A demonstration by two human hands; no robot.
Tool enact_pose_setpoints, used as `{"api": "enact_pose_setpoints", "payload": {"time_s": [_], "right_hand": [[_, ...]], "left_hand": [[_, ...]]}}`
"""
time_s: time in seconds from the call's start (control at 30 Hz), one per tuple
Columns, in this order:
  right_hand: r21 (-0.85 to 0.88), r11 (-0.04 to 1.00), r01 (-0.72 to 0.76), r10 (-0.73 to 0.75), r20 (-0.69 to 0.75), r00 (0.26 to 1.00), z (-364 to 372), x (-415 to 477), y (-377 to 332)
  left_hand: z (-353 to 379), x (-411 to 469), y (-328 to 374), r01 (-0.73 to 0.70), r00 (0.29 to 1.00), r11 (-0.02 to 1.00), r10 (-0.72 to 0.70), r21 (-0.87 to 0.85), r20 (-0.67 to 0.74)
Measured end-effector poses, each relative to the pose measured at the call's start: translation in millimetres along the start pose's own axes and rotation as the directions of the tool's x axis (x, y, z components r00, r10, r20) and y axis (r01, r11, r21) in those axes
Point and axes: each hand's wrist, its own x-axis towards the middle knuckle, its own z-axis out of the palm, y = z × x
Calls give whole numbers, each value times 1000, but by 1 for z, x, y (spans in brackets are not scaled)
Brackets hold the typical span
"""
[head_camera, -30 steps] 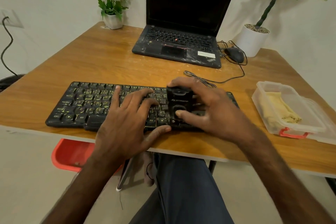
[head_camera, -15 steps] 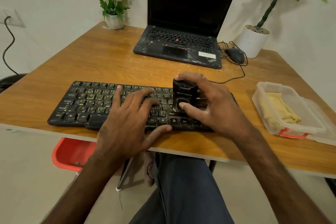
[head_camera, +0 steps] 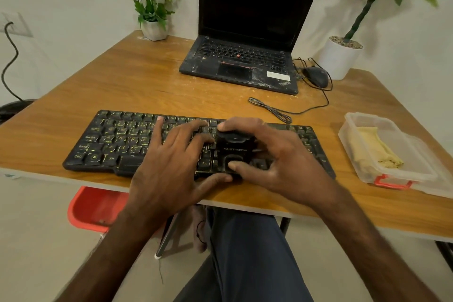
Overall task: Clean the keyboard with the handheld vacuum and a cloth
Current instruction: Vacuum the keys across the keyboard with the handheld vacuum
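A black keyboard [head_camera: 115, 140] with yellowish key legends lies along the table's front edge. My left hand [head_camera: 169, 167] rests flat on its middle keys, fingers spread, thumb at the front rim. A small black handheld vacuum [head_camera: 234, 149] stands on the keys right of centre. My right hand [head_camera: 277, 159] grips it, forefinger over its top and thumb on its front. A yellow cloth [head_camera: 375, 147] lies folded in a clear plastic box [head_camera: 392, 174] at the right.
An open black laptop [head_camera: 245, 61] stands at the back, a black mouse [head_camera: 316, 76] and its looped cable [head_camera: 282, 113] beside it. A white flower pot [head_camera: 154, 29] and a potted plant [head_camera: 340, 56] flank it. A red stool [head_camera: 95, 208] shows under the wooden table [head_camera: 137, 81].
My right hand slid the vacuum away over the keys half a second ago, then back toward the keyboard's front row. My left hand stayed on the keys.
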Motion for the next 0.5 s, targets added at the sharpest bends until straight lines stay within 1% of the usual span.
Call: {"api": "enact_pose_setpoints", "payload": {"time_s": [0.07,0.13,0.17,0.23,0.3,0.33,0.4,0.47,0.5], "right_hand": [[-106,994,-4,2,-14,1000,-1,5,7],[-154,987,-45,33,-79,996,-7,12,15],[-127,990,-67,53,-110,993,-11,13,17],[3,997,-73,73,-128,989,-11,11,14],[81,996,-44,50,-71,996,-6,8,8],[66,997,-28,30,-36,999,-3,7,7],[-58,998,-12,11,-19,1000,-3,10,12],[-158,986,-46,34,-76,997,-10,14,19],[-149,986,-68,52,-110,993,-13,15,20]], "left_hand": [[0,1,0,3,1000,1000,-3,4,-3],[-1,1,0,9,1000,1000,-9,7,1],[-1,1,0,10,1000,1000,-10,5,4],[0,1,0,9,1000,1000,-9,-2,2],[0,1,-1,4,1000,1000,-4,-7,-7],[0,1,-1,2,1000,1000,-2,-7,-10],[0,1,-1,4,1000,1000,-4,-4,-10],[0,1,-1,6,1000,1000,-6,0,-5],[0,1,-1,6,1000,1000,-6,-2,-5]]}}
